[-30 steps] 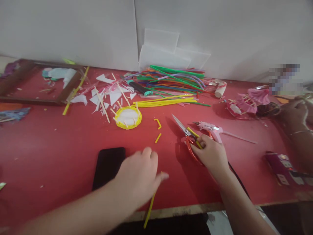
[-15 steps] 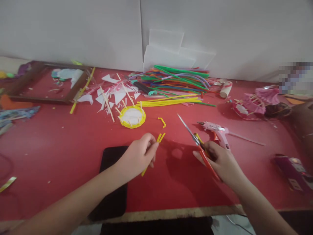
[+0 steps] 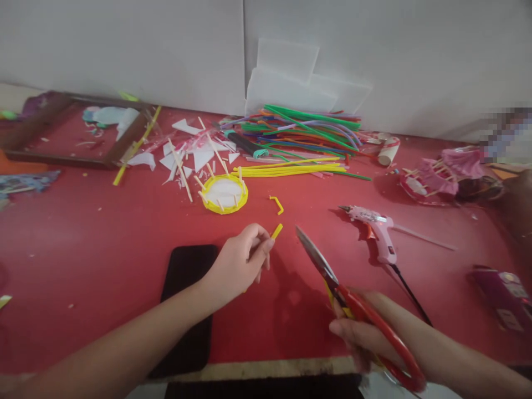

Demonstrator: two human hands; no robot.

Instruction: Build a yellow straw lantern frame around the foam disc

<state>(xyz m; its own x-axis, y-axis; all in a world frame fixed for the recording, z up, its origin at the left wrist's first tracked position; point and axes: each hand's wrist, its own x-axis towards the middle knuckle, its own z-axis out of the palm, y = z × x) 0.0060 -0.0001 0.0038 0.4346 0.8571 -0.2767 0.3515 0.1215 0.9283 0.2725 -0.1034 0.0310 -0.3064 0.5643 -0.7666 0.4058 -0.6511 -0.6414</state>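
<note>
My left hand (image 3: 241,257) pinches a short piece of yellow pipe cleaner (image 3: 277,230) between thumb and fingertips. My right hand (image 3: 369,327) grips a pair of scissors (image 3: 318,255) with red handles, its blades together and pointing up and left. Something yellow, which I cannot make out, shows beside the scissors in that hand. Beyond my left hand lies a bent yellow pipe cleaner piece (image 3: 276,205). Left of it sits a round white base (image 3: 225,193) with a yellow rim and several short wooden sticks standing around it.
A pink glue gun (image 3: 376,224) lies at right, its cord trailing toward me. Colourful pipe cleaners (image 3: 307,133) are piled at the back, with white scraps (image 3: 203,158) beside them. A black phone (image 3: 189,310) is under my left forearm. A wooden frame (image 3: 62,158) stands far left.
My right hand has drawn back toward the table's front edge and turned the scissors. The yellow pieces in my left hand, seen apart earlier, now show as one bundle or piece.
</note>
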